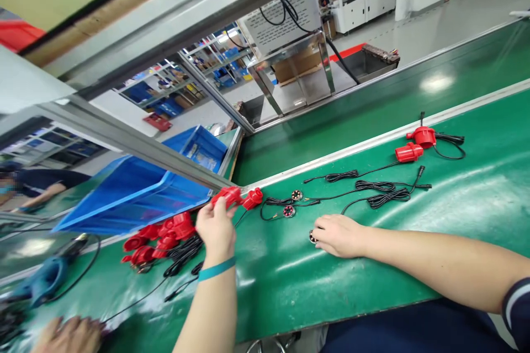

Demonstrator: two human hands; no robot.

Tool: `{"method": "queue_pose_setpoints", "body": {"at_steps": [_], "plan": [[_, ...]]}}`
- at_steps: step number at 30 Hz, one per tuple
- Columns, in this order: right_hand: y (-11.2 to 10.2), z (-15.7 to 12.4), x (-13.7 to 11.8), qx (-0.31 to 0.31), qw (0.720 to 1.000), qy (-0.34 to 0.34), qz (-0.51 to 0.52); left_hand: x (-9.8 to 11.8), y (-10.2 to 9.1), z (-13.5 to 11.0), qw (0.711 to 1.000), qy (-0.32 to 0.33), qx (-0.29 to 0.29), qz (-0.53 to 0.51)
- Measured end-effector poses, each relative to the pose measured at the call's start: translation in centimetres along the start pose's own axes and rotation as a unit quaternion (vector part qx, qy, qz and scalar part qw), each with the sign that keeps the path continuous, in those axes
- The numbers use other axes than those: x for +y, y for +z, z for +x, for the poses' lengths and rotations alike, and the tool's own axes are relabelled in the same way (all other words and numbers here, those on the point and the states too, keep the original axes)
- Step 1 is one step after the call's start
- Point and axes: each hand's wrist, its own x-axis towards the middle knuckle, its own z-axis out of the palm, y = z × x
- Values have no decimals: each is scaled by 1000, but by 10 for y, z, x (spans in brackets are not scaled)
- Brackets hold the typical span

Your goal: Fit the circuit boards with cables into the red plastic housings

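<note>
My left hand (216, 231), with a teal band at the wrist, pinches a red plastic housing (227, 196) near the frame post. Another red housing (252, 198) lies just right of it, with a black cable running down. My right hand (342, 235) rests low over the green mat, its fingers closed on a small round disc (312, 237) with dark spots; the palm side is hidden. A black cable leads up from behind that hand. Two similar discs, one light (297, 194) and one pinkish (289, 210), lie between my hands beside bundled black cables (387, 197).
Left of my left hand is a pile of red housings (165, 237) with cables. Behind stands a blue bin (136, 198) beside a metal post. Two red housings (409, 152) lie at right. Another person's hand (70, 335) is at bottom left, near a blue tool (43, 281).
</note>
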Motion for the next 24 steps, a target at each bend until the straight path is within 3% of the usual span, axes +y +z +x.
{"method": "queue_pose_setpoints", "body": {"at_steps": [1,3,5,7,9,11,14,16,21,24], "plan": [[-1,-1,-3,1,1000,14,6,15,15,-14,991,-22,-50,-122],[-10,-4,-7,31,997,48,46,45,44,-43,935,-68,-138,-320],[-28,-10,-11,113,982,78,132,69,68,-72,885,-99,-175,-420],[-53,-19,-13,219,938,116,243,80,85,-100,864,-116,-168,-460],[-78,-28,-14,295,874,163,351,82,93,-125,873,-121,-160,-444],[-93,-37,-12,335,813,194,434,79,93,-145,910,-91,-177,-365],[-91,-48,-8,375,767,191,484,77,88,-168,938,-2,-224,-265],[-80,-53,-7,382,772,188,472,80,86,-177,929,19,-268,-254],[-65,-57,-13,361,851,141,354,83,88,-187,924,24,-346,-160],[-65,-57,-15,362,889,90,267,78,89,-191,913,67,-385,-116]]}}
